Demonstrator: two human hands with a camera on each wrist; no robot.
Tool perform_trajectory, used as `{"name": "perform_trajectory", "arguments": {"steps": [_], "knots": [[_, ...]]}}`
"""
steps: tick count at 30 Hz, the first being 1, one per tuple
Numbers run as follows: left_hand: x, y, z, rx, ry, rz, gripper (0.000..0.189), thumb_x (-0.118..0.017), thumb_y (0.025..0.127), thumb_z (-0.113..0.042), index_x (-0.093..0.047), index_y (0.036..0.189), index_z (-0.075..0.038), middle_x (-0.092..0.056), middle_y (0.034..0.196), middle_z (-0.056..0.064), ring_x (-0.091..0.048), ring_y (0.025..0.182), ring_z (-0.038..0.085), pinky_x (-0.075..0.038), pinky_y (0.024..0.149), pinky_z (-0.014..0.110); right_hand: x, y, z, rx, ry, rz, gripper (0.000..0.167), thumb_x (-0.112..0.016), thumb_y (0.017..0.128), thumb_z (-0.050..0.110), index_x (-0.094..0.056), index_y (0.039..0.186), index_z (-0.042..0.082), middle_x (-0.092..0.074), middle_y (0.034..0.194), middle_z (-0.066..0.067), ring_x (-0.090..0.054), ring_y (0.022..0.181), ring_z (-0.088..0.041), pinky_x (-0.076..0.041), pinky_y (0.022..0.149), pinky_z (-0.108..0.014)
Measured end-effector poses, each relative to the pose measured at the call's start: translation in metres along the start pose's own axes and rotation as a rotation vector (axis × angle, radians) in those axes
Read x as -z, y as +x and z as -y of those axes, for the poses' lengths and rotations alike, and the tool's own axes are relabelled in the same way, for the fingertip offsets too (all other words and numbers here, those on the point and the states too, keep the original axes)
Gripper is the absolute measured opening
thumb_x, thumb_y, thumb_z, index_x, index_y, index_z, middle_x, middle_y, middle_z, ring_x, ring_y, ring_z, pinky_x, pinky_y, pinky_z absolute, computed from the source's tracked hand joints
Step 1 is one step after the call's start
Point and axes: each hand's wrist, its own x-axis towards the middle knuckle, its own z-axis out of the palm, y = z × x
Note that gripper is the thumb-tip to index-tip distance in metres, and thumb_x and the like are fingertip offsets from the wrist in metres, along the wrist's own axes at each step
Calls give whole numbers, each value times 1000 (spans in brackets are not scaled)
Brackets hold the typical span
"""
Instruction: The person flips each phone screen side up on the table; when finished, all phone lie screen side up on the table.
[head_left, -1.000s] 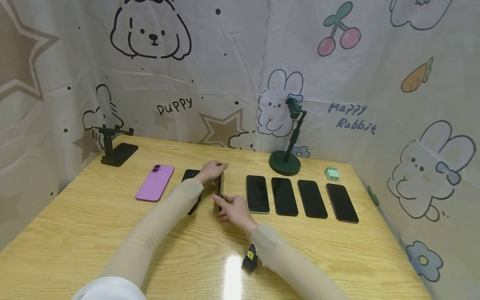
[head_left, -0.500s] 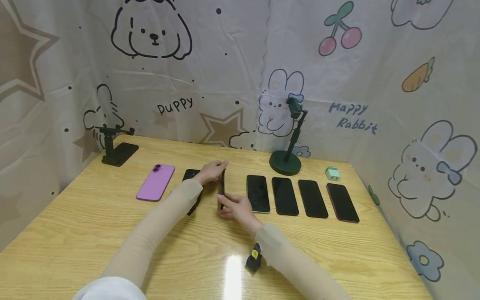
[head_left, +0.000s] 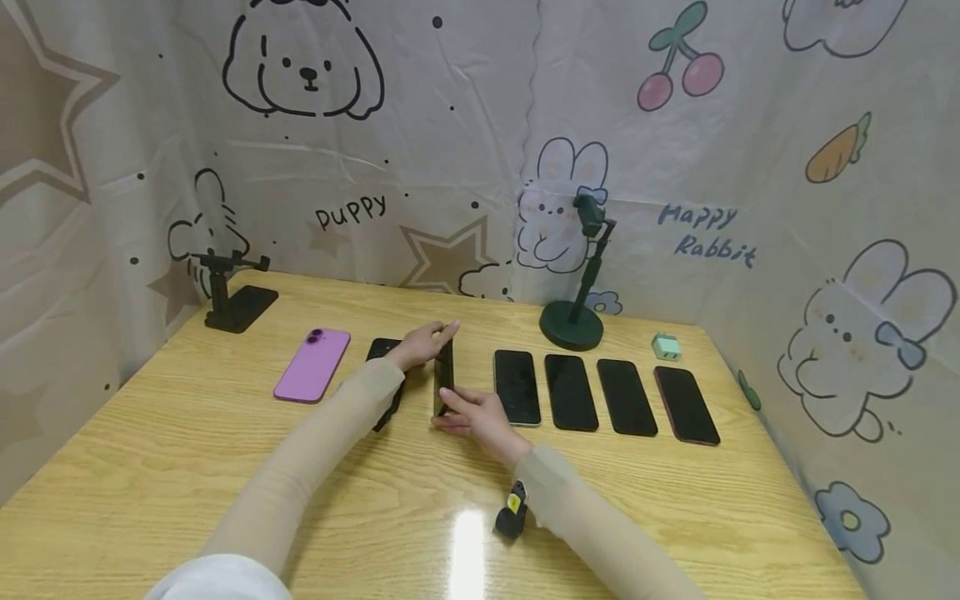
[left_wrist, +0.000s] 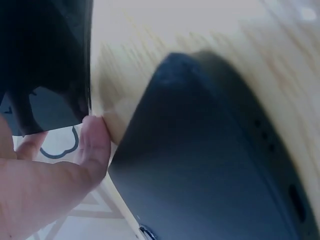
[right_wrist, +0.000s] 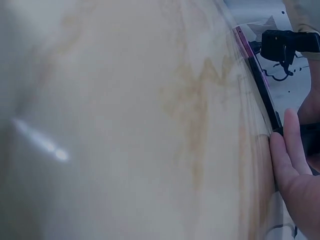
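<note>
Both hands hold one black smartphone (head_left: 445, 371), tilted up on its long edge in the head view. My left hand (head_left: 422, 344) pinches its far end, and my right hand (head_left: 477, 421) pinches its near end, thumb on the face turned up. A glossy dark surface of that smartphone (left_wrist: 45, 55) shows in the left wrist view beside the left fingers. Under the left wrist lies another black phone (head_left: 384, 348), partly hidden by the sleeve; its dark body (left_wrist: 200, 160) looms large in the left wrist view. At the right wrist view's edge, my right hand (right_wrist: 300, 190) touches the held phone.
Left of the hands lies a pink phone (head_left: 312, 365). A row of dark phones (head_left: 570, 392) lies to the right. A black stand (head_left: 225, 300), a green round-based stand (head_left: 572, 325) and a mint charger cube (head_left: 665, 347) stand farther back on the wooden table (head_left: 375, 517).
The held smartphone has turned from nearly edge-on to showing more of its dark face. Both hands have shifted slightly right with it, keeping their hold. The other phones stay put.
</note>
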Motion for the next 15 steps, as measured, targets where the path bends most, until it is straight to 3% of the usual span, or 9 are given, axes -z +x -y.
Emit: {"name": "perform_trajectory", "arguments": {"steps": [3,11,14,15], "knots": [[0,0,-2,-9,8,-1,66,-27,102,-53,-39,143,-2,-42,146,23,-39,134,41,-31,110,53,0,0,-1,2,20,2,67,-59,96,31,-32,144,-8,-45,140,-29,-69,99,-24,-53,90,-38],[-1,-2,-11,-10,8,-19,55,-35,101,-49,-52,128,-4,-45,144,22,-39,134,39,-31,111,51,1,-1,-6,24,22,-30,52,-57,97,12,-38,140,-10,-55,127,-30,-69,98,-23,-53,89,-39],[-6,7,1,-27,15,-39,60,-38,98,-57,-56,122,-6,-46,143,19,-41,134,37,-32,110,49,0,-2,-7,14,26,-55,50,-55,97,6,-37,140,-11,-53,130,-31,-68,100,-25,-53,89,-37],[-10,20,13,-40,35,-60,64,-38,95,-62,-56,122,-6,-49,141,19,-44,131,37,-36,108,48,0,-2,-7,12,26,-67,50,-54,97,4,-36,140,-12,-52,130,-32,-68,100,-26,-53,88,-36]]}}
